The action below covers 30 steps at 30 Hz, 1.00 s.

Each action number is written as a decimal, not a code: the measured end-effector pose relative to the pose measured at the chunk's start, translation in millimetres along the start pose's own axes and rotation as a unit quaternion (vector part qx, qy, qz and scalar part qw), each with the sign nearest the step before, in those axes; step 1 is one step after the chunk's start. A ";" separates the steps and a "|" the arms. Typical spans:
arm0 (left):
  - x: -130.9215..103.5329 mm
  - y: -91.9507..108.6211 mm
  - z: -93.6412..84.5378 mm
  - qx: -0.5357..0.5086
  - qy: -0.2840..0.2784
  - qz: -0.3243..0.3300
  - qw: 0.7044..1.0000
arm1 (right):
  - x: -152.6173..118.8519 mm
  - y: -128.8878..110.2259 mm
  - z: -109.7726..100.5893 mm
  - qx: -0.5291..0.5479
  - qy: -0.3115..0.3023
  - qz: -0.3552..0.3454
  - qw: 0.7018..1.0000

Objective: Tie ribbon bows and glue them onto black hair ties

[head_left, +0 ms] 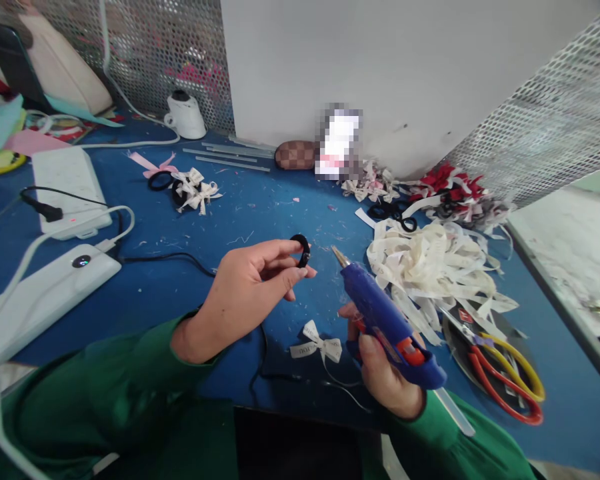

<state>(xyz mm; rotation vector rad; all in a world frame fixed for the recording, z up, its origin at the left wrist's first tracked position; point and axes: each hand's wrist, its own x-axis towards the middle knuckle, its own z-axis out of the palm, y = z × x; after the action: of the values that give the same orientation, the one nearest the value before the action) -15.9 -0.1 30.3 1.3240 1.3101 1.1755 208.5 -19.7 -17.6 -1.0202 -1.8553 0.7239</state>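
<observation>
Near the middle, my left hand (253, 287) pinches a small black hair tie (303, 250) between thumb and fingers, above the blue table. To its right, my right hand (385, 373) is wrapped round a blue glue gun (385, 313), its metal tip pointing up and left, a short way from the hair tie. A clear glue stick (454, 412) sticks out of the gun's back end. Between my hands and nearer to me lies a cream printed ribbon bow (317, 343). A heap of cream ribbon (435, 257) is just right of the gun.
Red and yellow scissors (510, 377) lie at the right. White bows (197, 190), glue sticks (230, 155), a brown checkered case (295, 155) and a phone (337, 143) are at the back. A power strip (70, 190), white power bank (45, 300) and cables occupy the left.
</observation>
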 end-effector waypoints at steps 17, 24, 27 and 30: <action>-3.9 -10.3 10.5 -0.117 -0.082 -0.022 0.990 | 39.9 37.8 12.1 0.029 0.023 0.188 0.981; 4.6 -14.5 3.9 -0.119 -0.014 0.055 0.991 | 52.7 54.7 15.7 0.055 -0.065 0.251 0.964; 8.9 -17.4 2.9 -0.127 -0.003 0.065 0.990 | 58.5 54.3 21.4 0.086 -0.057 0.292 0.951; 10.6 -17.4 2.3 -0.126 0.000 0.075 0.989 | 70.9 52.0 25.7 0.155 -0.038 0.304 0.939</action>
<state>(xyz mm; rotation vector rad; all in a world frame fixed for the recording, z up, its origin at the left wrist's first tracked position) -16.3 11.0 13.0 1.2523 1.0355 1.3951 184.3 65.4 -41.1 -1.3763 -1.4145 1.3865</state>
